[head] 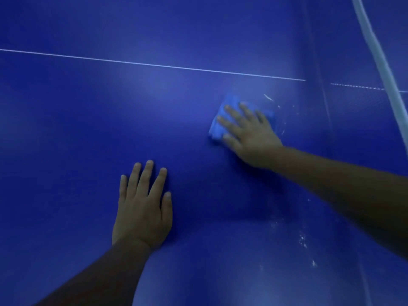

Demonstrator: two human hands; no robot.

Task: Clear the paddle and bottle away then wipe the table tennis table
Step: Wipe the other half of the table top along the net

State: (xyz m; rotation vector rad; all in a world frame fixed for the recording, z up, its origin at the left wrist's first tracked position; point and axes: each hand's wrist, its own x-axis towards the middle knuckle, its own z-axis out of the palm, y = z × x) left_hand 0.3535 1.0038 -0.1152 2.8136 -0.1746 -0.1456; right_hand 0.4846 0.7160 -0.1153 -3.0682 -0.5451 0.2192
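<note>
Right hand (249,133) flat on blue cloth (217,129), left hand (143,208) flat on table (66,129)

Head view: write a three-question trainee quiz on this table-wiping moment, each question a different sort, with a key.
1. True or false: the left hand holds the cloth.
2. Multiple choice: the right hand is A) lifted off the table, B) pressing straight fingers on the blue cloth, C) gripping a bottle.
3. Short answer: where do white smears show on the table?

Key:
1. False; it lies flat on bare table.
2. B.
3. Toward the right side, next to the cloth and nearer the camera below the right forearm.
</note>
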